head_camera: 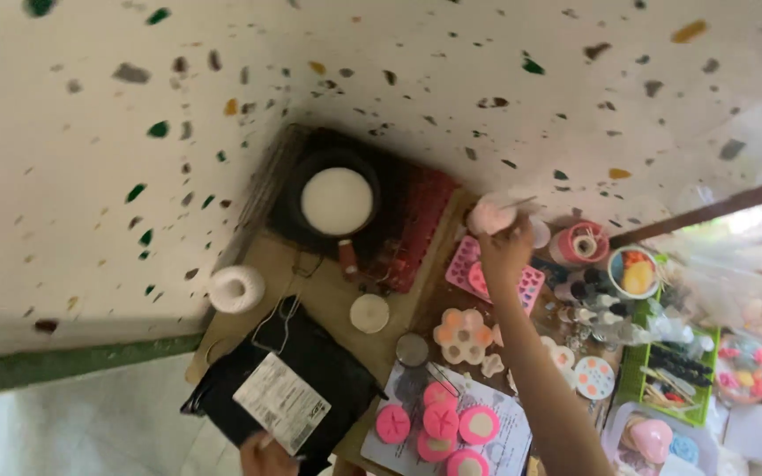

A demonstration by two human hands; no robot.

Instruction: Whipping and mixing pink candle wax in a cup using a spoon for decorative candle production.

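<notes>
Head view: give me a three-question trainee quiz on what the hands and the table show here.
1. True or false: the right hand is raised over the pink mould tray and holds a pale pink round piece.
2. What fills the black pan? A) white liquid B) green beads C) nothing
3. Which thing is the left hand touching at the bottom edge of the view?

Key
1. True.
2. A; the surface is smooth and white.
3. The black bag with a white label; the hand is mostly cut off, so its grip cannot be judged.
</notes>
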